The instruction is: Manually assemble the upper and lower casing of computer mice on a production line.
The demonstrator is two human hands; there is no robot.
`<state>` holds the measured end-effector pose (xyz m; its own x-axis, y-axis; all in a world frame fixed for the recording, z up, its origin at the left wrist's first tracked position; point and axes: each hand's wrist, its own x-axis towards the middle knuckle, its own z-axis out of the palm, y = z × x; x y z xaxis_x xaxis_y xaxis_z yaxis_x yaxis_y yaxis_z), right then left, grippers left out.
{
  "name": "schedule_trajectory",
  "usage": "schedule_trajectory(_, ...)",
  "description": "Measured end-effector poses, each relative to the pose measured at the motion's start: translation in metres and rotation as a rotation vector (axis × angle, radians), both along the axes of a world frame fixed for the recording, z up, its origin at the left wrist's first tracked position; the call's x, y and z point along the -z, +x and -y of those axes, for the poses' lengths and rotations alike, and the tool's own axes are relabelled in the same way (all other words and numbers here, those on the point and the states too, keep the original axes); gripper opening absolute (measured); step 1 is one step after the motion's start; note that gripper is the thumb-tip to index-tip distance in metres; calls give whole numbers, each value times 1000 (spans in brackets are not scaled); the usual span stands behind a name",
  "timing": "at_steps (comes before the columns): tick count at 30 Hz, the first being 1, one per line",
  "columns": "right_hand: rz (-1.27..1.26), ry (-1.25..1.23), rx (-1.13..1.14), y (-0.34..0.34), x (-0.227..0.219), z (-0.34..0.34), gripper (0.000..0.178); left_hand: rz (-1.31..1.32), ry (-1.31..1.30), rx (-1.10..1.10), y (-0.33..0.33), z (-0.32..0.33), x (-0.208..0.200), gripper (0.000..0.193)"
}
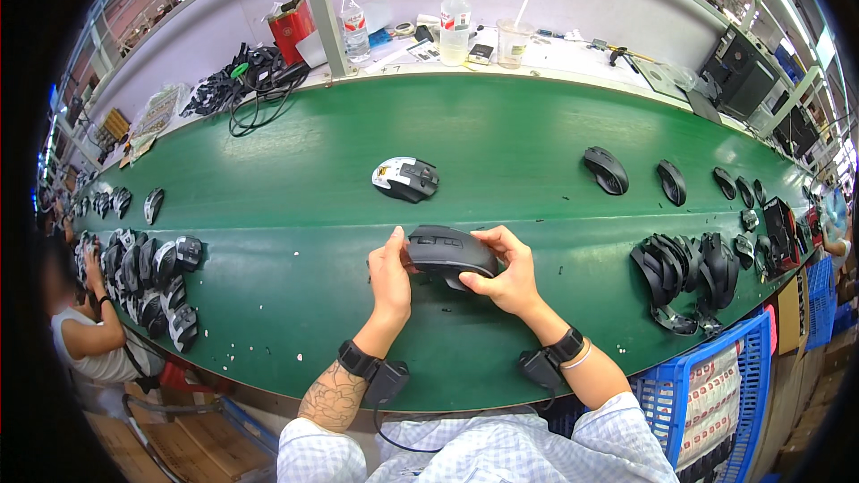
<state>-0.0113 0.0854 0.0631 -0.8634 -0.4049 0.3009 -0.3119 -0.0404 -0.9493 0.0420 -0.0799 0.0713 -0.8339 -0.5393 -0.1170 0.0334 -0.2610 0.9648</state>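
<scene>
Between my two hands is a black computer mouse (450,250), held just above the near half of the green bench. My left hand (390,275) grips its left end, with the fingers mostly hidden behind my palm and the mouse. At the other end, my right hand (508,274) has its thumb along the near side and its fingers over the top. Beyond my hands lies a white and black mouse (405,179) on the far strip of the bench. The underside of the held mouse is out of sight.
Piled mice (148,277) lie at the left, and black mouse shells (667,268) at the right. A blue crate (756,385) stands below the right edge. Bottles (455,27) and a cup (514,43) line the back shelf (403,63). A co-worker (89,331) sits at far left.
</scene>
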Motion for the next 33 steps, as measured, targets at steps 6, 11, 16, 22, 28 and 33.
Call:
schedule_trajectory(6, 280, -203, -92, -3, -2, -2, 44, -61, 76, 107, 3, -2, -1, 50)
schedule_trajectory(11, 426, -259, -47, -4, 1, -1, 43, -97, 13, 177, 5, -6, 1, 48)
schedule_trajectory(16, 274, -167, 29, 0, 3, 3, 44, 47, -87, 498, 8, -19, -1, 39)
schedule_trajectory(22, 242, -96, 80, 0, 6, 3, 45, -13, 32, 495, 7, -22, 17, 35)
schedule_trajectory(28, 243, -66, 107, 2, 6, 3, 46, 8, -12, 485, 10, -23, 16, 35)
schedule_trajectory(33, 244, -81, 105, 2, 7, 7, 44, 11, -14, 469, 9, -22, 17, 34)
